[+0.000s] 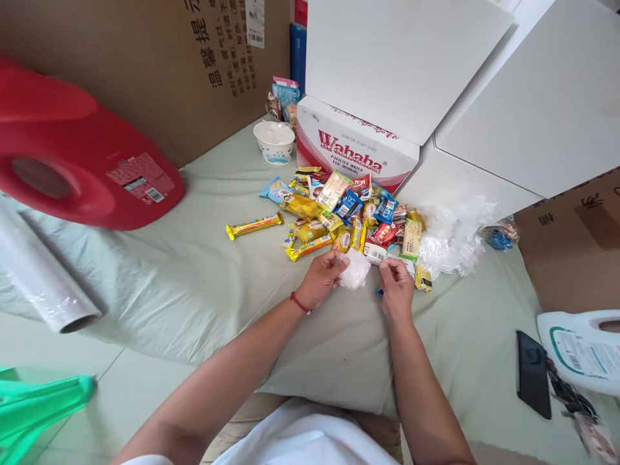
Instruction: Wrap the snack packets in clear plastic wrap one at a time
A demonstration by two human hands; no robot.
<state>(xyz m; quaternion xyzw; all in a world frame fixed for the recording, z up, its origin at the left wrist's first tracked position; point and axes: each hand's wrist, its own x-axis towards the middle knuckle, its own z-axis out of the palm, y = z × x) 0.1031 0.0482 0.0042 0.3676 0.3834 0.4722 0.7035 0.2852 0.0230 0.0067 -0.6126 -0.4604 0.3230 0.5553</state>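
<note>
My left hand [320,283], with a red cord at its wrist, pinches a small crumpled clear plastic bag [354,270] at its left side. To the right of the bag, my right hand [398,289] has thumb and fingers pressed together. Whatever lies between those fingertips, if anything, is too small to make out. Just beyond both hands is a pile of wrapped snacks [334,194], in yellow, blue, red and clear wrappers. One long yellow snack stick [254,225] lies apart on the left. A heap of clear plastic bags [450,236] rests right of the pile.
Behind the snacks stands a Wahaha water carton [358,152], beside a white paper bowl [274,142]. A big red jug [92,148] and a roll of plastic film [43,271] are at left. A phone [533,374] and a white bottle [581,345] lie at right.
</note>
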